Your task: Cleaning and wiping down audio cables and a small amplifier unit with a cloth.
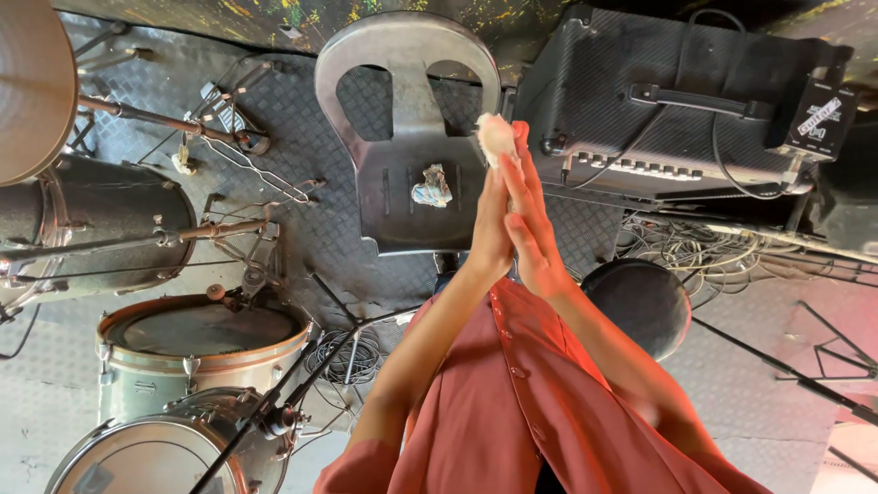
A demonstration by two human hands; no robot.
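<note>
My left hand [489, 229] and my right hand [530, 215] are pressed flat together, palm to palm, fingers pointing away from me. A small white crumpled wad [497, 137] is pinched between the fingertips of both hands. The hands are held over a grey metal chair [407, 119]. On its seat lies a crumpled pale scrap [431, 186]. Red shirt sleeves cover my upper arms at the bottom of the view.
A black amplifier [677, 101] with cables stands right of the chair, and a tangle of wires [695, 247] lies below it. A round black stool [640, 302] is near my right forearm. Drums [197, 352], a cymbal [32, 87] and stands fill the left side.
</note>
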